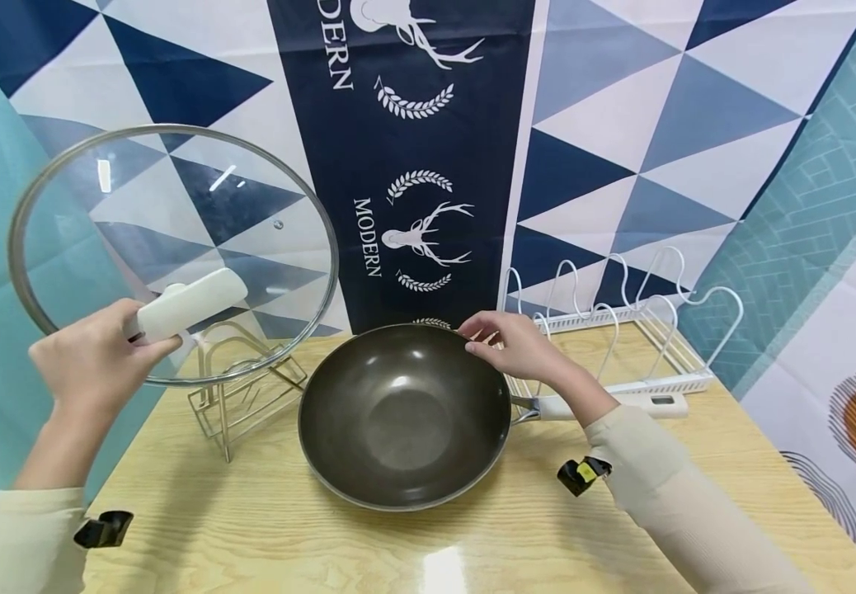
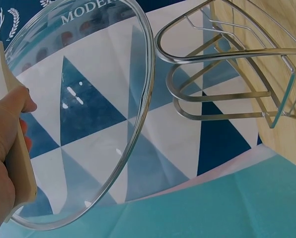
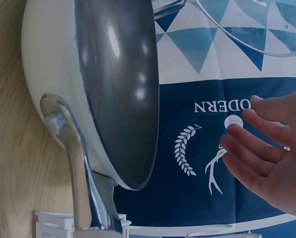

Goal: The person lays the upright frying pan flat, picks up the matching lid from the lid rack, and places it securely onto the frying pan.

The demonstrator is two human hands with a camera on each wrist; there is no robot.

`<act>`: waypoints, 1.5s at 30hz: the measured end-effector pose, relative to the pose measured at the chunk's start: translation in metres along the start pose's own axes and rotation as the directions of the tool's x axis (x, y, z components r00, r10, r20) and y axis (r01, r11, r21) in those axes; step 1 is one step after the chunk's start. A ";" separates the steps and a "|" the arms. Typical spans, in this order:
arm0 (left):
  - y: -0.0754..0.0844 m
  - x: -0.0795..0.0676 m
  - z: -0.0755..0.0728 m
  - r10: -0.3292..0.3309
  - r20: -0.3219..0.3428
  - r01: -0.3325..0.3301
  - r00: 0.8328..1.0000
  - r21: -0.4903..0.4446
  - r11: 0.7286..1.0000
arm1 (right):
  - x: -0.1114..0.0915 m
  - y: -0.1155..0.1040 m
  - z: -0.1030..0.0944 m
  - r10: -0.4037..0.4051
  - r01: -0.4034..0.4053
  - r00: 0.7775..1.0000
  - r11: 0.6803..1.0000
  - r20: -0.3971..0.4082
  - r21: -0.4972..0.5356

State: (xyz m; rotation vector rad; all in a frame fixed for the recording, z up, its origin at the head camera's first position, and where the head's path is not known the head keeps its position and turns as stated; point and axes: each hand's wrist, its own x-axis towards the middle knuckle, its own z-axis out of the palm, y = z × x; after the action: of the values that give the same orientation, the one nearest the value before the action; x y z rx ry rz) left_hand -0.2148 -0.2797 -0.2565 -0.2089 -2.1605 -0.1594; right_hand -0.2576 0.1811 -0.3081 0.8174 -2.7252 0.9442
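My left hand (image 1: 97,355) grips the white handle (image 1: 194,305) of a round glass lid (image 1: 168,198), raised upright at the left. In the left wrist view the fingers wrap round that handle (image 2: 16,148). A dark wok (image 1: 406,417) with a white handle (image 1: 621,406) pointing right sits on the wooden table. My right hand (image 1: 513,351) hovers by the wok's far right rim, fingers loosely bent and holding nothing. The right wrist view shows this hand (image 3: 272,144) apart from the wok (image 3: 118,89), with a gap between them.
A metal wire rack (image 1: 223,412) stands behind the lid on the left. At the back right is a white rack (image 1: 665,384) with several looped dividers, partly behind the wok's handle. A patterned cloth (image 1: 584,148) covers the wall behind the wooden table (image 1: 287,528).
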 end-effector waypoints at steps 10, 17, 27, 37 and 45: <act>0.006 -0.002 0.003 0.013 -0.017 -0.013 1.000 -0.028 1.000 | 0.011 -0.009 0.003 0.004 -0.004 1.000 0.999 0.010 0.035; 0.011 -0.003 0.004 0.031 -0.024 -0.032 0.999 -0.039 0.999 | 0.018 -0.012 0.006 -0.001 0.001 1.000 0.999 0.013 0.050; 0.015 -0.003 0.002 0.061 -0.003 -0.062 0.998 -0.041 0.997 | 0.025 -0.019 0.010 -0.020 0.020 1.000 0.998 0.006 0.064; 0.016 -0.003 0.003 0.103 -0.042 -0.105 0.994 -0.052 0.993 | 0.026 -0.022 0.013 -0.008 0.008 1.000 0.997 0.001 0.073; 0.020 -0.004 0.006 0.127 -0.100 -0.134 0.987 -0.068 0.989 | 0.027 -0.024 0.014 -0.005 0.005 1.000 0.997 -0.001 0.082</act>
State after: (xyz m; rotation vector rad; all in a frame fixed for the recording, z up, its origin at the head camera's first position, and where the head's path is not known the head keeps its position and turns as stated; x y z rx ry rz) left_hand -0.2136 -0.2598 -0.2622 -0.3781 -2.0399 -0.1718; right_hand -0.2666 0.1454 -0.2984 0.8376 -2.6979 1.0618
